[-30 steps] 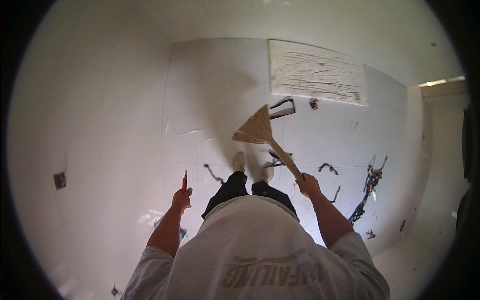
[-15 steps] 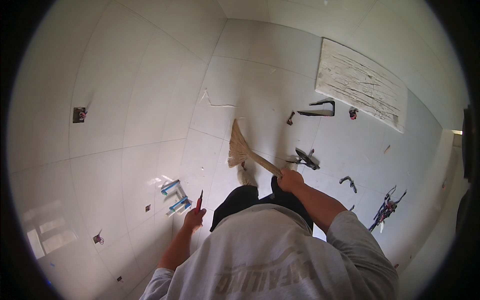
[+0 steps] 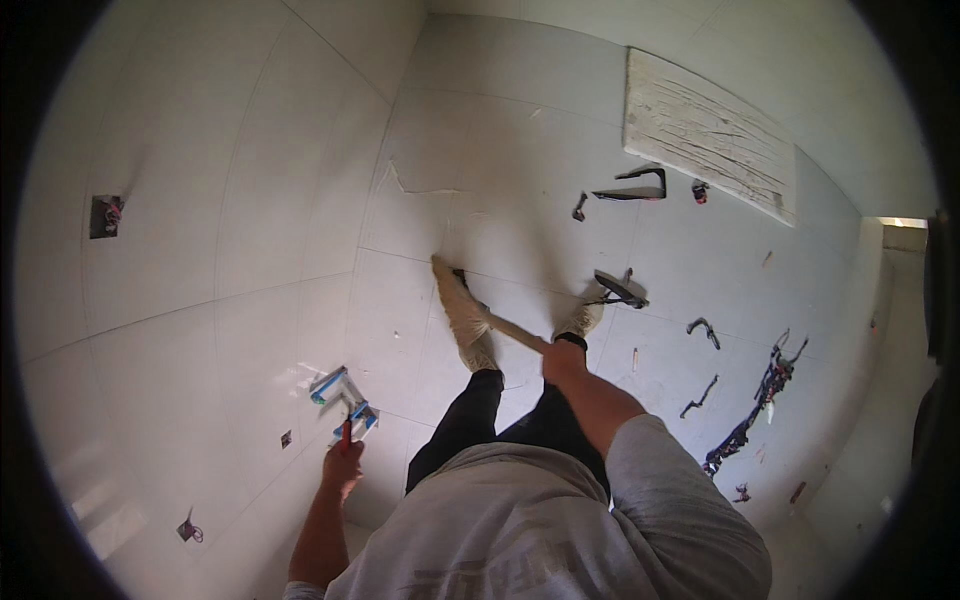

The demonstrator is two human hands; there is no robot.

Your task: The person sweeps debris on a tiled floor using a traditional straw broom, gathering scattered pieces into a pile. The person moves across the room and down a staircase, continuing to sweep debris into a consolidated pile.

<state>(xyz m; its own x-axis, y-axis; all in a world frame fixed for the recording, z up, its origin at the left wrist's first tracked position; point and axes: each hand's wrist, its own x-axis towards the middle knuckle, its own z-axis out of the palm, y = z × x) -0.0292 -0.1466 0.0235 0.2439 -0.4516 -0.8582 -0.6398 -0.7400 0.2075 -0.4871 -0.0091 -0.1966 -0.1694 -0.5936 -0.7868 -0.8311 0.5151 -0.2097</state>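
Fingers of the right hand (image 3: pixel 563 360) grip the brush (image 3: pixel 462 305) low over the floor (image 3: pixel 250 250); left hand (image 3: pixel 342 465) clutches a red pencil (image 3: pixel 346 432). Loose wires (image 3: pixel 745 425) nearby could snag a foot.

Most of the broom handle (image 3: pixel 517 333) is swallowed by the right hand (image 3: pixel 563 362), so the grip can't be made out. The red tool (image 3: pixel 346 434) in the left hand (image 3: pixel 341 468) is too small to be identified (a pencil or a screwdriver, maybe). The left forearm is cut off at the lower edge. The dark scraps (image 3: pixel 740 432) on the floor are blurred beyond telling.
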